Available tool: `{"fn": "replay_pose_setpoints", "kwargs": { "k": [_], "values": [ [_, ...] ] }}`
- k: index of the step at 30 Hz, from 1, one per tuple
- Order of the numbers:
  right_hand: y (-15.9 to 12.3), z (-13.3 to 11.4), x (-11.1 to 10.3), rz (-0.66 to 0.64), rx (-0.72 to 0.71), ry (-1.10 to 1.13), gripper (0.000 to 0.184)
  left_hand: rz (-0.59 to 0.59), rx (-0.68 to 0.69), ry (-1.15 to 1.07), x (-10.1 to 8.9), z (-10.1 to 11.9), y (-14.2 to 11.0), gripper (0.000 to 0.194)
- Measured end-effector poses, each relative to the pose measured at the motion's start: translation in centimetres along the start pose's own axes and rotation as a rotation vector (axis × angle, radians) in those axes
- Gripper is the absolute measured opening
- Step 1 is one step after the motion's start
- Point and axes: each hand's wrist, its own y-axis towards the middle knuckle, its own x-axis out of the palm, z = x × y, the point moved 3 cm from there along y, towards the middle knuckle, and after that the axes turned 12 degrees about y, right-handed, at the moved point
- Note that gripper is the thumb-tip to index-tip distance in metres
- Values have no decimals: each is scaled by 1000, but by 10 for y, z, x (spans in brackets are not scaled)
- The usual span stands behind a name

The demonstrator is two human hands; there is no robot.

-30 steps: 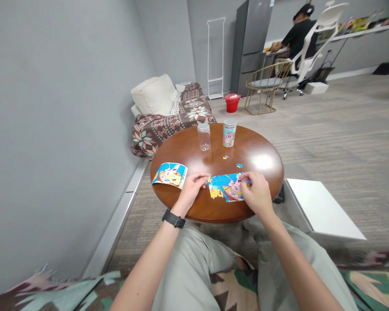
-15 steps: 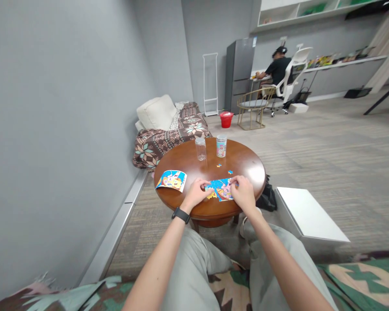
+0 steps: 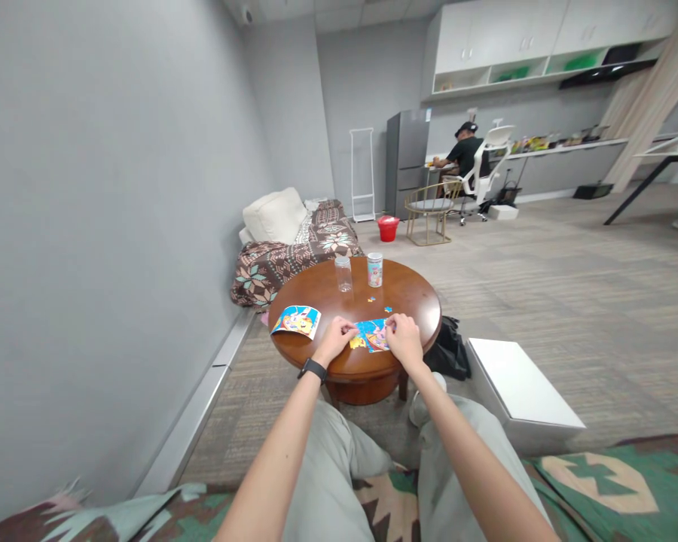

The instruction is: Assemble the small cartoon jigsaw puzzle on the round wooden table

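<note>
A partly joined jigsaw puzzle [image 3: 373,331] in blue, pink and yellow lies flat on the round brown table [image 3: 310,282]; its lower left edge is uneven. At its left edge, my left hand [image 3: 334,339] is closed, thumb and fingers pressed on the border. My right hand [image 3: 405,339] grips the right edge with bent fingers, covering that corner. Two small loose pieces lie beyond the puzzle, a blue piece [image 3: 388,309] and a smaller piece [image 3: 371,299]. A curved picture sheet [image 3: 297,321] with a similar cartoon rests to the left.
Toward the table's far side stand a clear jar [image 3: 343,275] and a printed can [image 3: 375,271]. A white box [image 3: 523,380] and a black bag [image 3: 447,350] are on the floor at the right. Farther back, a person [image 3: 466,154] sits at a counter.
The view has tilted up, so the room sits lower in the picture. Both hands stay at the puzzle's edges; my left fingers look closer together than before. The jars and loose pieces keep their places.
</note>
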Motion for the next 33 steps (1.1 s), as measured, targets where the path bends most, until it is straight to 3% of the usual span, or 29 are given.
{"fn": "replay_pose_setpoints", "kwargs": {
  "k": [3,12,22,25,29,33],
  "values": [
    [0,0,-1,-5,1,5,15,18,-4,15,1,-2,1,24],
    [1,-1,-3,2,4,27,12,33,17,20,2,-5,2,11],
    [2,-1,-5,11,13,67,11,-2,-31,-406,4,-12,2,29],
    [2,0,-5,18,13,88,12,-65,17,-445,-2,-8,-2,26],
    [2,1,-5,22,1,110,13,-231,209,-298,-19,2,-18,12],
    [2,3,-5,10,1,119,13,-319,254,-192,-28,3,-32,9]
  ]
}}
